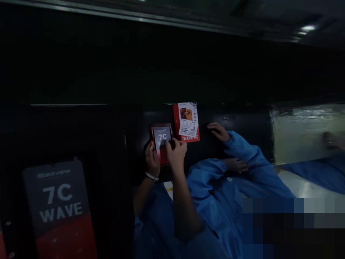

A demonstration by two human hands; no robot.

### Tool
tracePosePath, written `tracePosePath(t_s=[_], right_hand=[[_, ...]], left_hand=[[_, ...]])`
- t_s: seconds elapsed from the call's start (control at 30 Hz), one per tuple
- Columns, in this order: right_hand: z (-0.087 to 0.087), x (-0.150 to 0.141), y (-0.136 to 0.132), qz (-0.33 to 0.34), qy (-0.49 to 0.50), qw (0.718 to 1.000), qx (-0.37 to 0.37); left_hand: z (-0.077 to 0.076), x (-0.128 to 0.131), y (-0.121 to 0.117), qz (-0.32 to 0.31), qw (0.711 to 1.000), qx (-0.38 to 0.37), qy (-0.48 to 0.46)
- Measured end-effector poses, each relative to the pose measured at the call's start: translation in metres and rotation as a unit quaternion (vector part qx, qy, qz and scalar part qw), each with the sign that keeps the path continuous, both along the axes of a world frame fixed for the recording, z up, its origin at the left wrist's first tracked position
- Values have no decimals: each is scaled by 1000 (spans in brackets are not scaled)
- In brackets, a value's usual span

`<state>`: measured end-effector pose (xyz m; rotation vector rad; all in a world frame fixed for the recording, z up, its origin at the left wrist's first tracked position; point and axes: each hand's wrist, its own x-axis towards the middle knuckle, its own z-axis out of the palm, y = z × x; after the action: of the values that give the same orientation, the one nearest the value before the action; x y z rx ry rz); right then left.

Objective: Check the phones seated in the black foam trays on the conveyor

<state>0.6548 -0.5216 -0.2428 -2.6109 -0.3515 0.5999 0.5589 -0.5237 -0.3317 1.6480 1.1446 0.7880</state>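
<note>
My left hand (152,162), with a bracelet and a ring, and my right hand (176,150) both grip a small black-and-red phone box (161,138) printed "7C WAVE". I hold it upright in front of me, fingers closed on its sides and lower edge. Just to its right a second box (188,122) of the same kind shows its back, with a phone picture and white labels. It touches neither hand.
A co-worker in a blue coat (242,172) is close on the right, one hand (219,131) flat on the dark surface by the second box, the other hand (237,165) lower. A large "7C WAVE" box (60,208) fills the bottom left. A shiny plastic sheet (304,133) lies at right. The surroundings are very dark.
</note>
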Motion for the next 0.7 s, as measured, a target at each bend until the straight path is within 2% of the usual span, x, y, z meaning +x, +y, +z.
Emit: tracePosePath(t_s=[0.3,0.47,0.7], right_hand=[[-5,-1,-20,52,-38,990,122],[-10,-1,-27,47,-8,987,152],[-8,4,-32,50,38,982,176]], left_hand=[[0,-5,6,-24,1000,-13,0],[-1,-6,6,-32,999,-1,2],[-3,-7,7,-34,999,17,-8]])
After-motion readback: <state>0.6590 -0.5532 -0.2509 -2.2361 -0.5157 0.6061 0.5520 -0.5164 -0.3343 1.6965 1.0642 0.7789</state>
